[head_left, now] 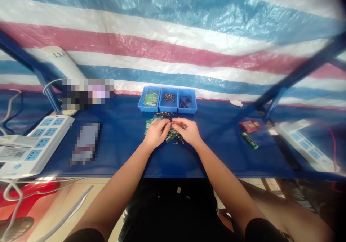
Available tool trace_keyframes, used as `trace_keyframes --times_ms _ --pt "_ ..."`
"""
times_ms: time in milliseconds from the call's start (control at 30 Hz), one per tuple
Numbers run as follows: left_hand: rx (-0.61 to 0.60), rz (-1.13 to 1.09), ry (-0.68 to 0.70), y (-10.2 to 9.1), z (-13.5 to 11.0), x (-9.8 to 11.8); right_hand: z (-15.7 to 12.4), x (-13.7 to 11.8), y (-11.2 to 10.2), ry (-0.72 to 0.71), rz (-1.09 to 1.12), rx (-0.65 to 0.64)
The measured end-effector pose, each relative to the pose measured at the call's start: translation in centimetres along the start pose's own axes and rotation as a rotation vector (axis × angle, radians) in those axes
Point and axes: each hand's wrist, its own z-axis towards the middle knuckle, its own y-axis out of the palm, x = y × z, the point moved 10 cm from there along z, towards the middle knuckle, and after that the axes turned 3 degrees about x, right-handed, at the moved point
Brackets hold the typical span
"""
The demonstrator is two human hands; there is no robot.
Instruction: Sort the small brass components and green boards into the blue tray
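Observation:
My left hand (156,133) and my right hand (187,130) meet over the middle of a blue table (121,152). Both have their fingers pinched together around a small part I cannot make out. Under and between them lies a pile of small green circuit boards (171,136) and little dark metal parts (178,141). Just behind the hands stand three blue bins (167,100): the left with green boards, the middle and right with small dark parts.
A white power strip (32,144) lies at the table's left end, another power strip (302,143) at the right. A red item (250,126) and a green board (249,140) lie right of my hands. Blue frame bars and a striped tarp stand behind.

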Motion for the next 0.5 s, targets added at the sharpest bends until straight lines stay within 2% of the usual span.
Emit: trace_keyframes --times_ms 167,500 --pt "-0.020 -0.008 0.003 0.25 0.02 -0.05 0.12 0.05 -0.24 -0.013 -0.012 0.014" --pt "0.043 -0.031 0.023 -0.19 0.03 0.04 0.08 0.38 -0.36 0.013 0.003 0.020"
